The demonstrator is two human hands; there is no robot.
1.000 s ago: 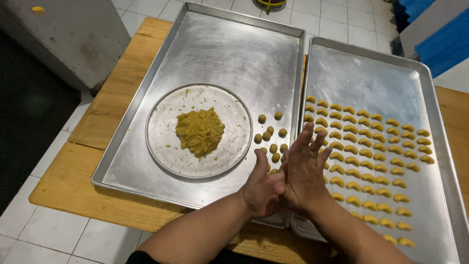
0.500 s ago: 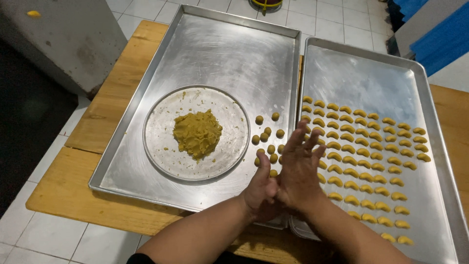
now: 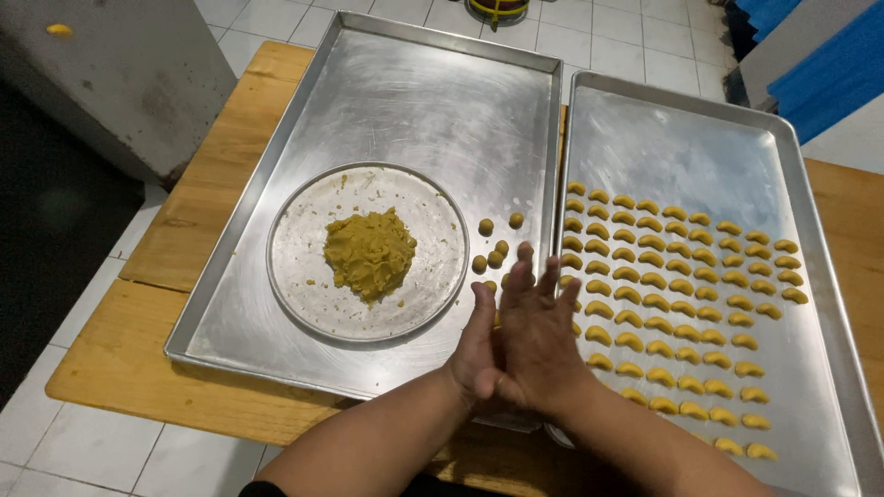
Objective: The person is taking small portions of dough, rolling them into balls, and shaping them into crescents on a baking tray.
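Palms pressed flat together, the left hand and right hand meet over the seam between the two trays, fingers straight and fanned upward; whatever sits between the palms is hidden, so I cannot tell if dough is in there. Just beyond the fingertips lie a few small dough balls on the left baking tray, beside a round metal plate carrying a mound of yellow dough. To the right, touching edge to edge, the second baking tray holds neat rows of curved, crescent-shaped dough pieces. Both trays rest on a wooden table above a white tiled floor.
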